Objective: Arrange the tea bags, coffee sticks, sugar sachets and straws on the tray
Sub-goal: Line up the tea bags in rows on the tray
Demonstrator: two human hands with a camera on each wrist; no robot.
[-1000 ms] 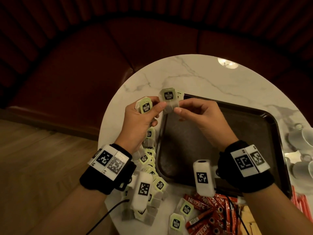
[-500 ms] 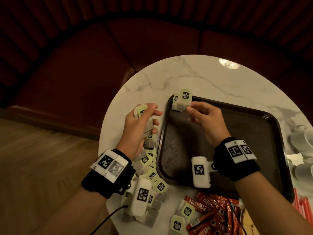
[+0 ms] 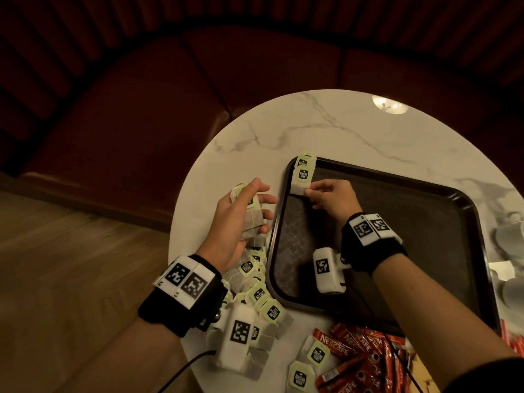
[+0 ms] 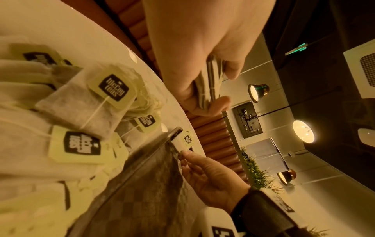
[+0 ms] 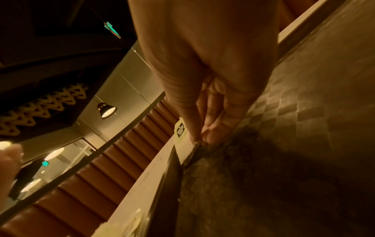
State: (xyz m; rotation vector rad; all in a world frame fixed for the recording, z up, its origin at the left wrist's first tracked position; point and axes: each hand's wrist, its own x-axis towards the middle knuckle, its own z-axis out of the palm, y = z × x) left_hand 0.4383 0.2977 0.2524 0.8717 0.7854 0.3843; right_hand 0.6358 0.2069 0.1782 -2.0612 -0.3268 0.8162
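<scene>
A dark tray (image 3: 425, 222) lies on the round marble table (image 3: 326, 129). My right hand (image 3: 330, 194) pinches the near edge of a tea bag (image 3: 301, 181) with a green tag, low at the tray's far left corner against the rim; a second green tag (image 3: 305, 159) shows just behind it. The same pinch shows in the right wrist view, tea bag (image 5: 185, 148). My left hand (image 3: 241, 214) holds a small stack of tea bags (image 3: 253, 219) beside the tray's left rim, stack (image 4: 209, 86). A pile of loose tea bags (image 3: 261, 296) lies under my left wrist.
Red coffee sticks (image 3: 360, 361) are heaped at the table's near edge, with two tea bags (image 3: 312, 364) beside them. White cups (image 3: 510, 236) stand at the right edge. A dark red bench (image 3: 198, 109) curves behind the table; wooden floor lies to the left.
My right hand took one tea bag from between the hands and carried it down to the tray's far left corner. My left hand drew back and lowered with its stack.
</scene>
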